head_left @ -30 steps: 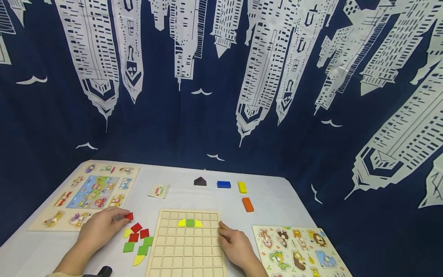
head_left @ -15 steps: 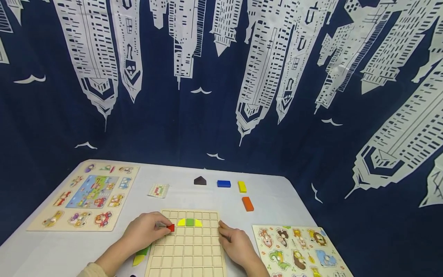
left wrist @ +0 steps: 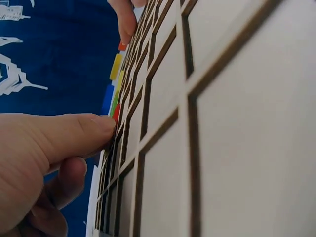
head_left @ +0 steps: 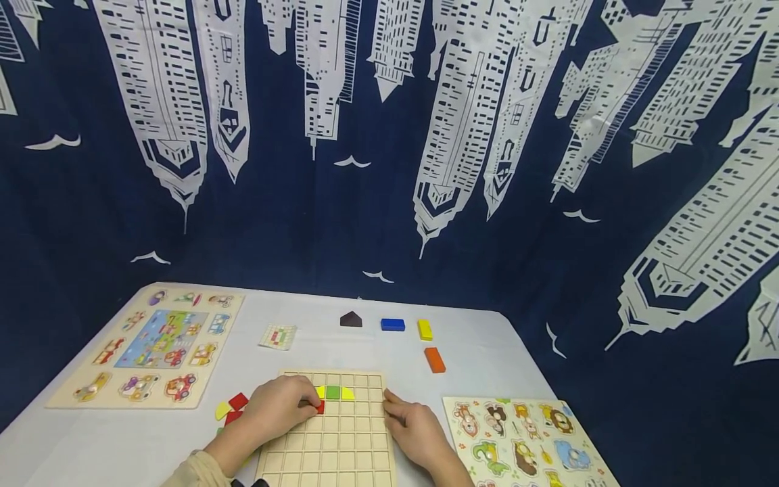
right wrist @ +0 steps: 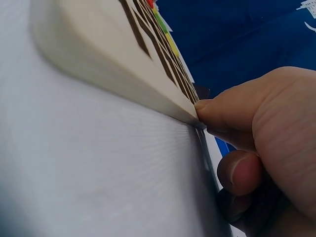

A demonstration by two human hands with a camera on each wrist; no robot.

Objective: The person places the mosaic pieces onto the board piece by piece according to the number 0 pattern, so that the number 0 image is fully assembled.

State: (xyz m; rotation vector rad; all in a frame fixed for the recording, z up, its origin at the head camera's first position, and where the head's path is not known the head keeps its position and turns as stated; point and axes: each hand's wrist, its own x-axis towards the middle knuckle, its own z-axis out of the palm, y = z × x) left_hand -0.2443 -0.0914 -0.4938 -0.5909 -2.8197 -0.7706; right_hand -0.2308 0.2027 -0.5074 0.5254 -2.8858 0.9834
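My left hand (head_left: pixel 281 406) pinches a red square tile (head_left: pixel 320 408) over the upper left of a wooden grid board (head_left: pixel 359 443). In the left wrist view, the thumb and fingers hold the red tile (left wrist: pixel 116 112) at the board's surface; whether it sits inside a cell cannot be told. Just above it on the board, a green square tile (head_left: pixel 333 393) lies between two yellow quarter-round tiles (head_left: pixel 347 393), one partly behind my fingers. My right hand (head_left: pixel 416 433) grips the board's right edge, and in the right wrist view its fingertips pinch that edge (right wrist: pixel 190 114).
Loose tiles, such as a red one (head_left: pixel 237 401), lie left of the board, partly hidden by my left arm. A small pattern card (head_left: pixel 278 337) and several blocks, one orange (head_left: pixel 435 360), lie farther back. Picture puzzles stand left (head_left: pixel 207 385) and right (head_left: pixel 453 419).
My left hand has picked up a red tile from the loose group and carried it right, onto the board's upper left. The right hand has stayed at the board's edge.
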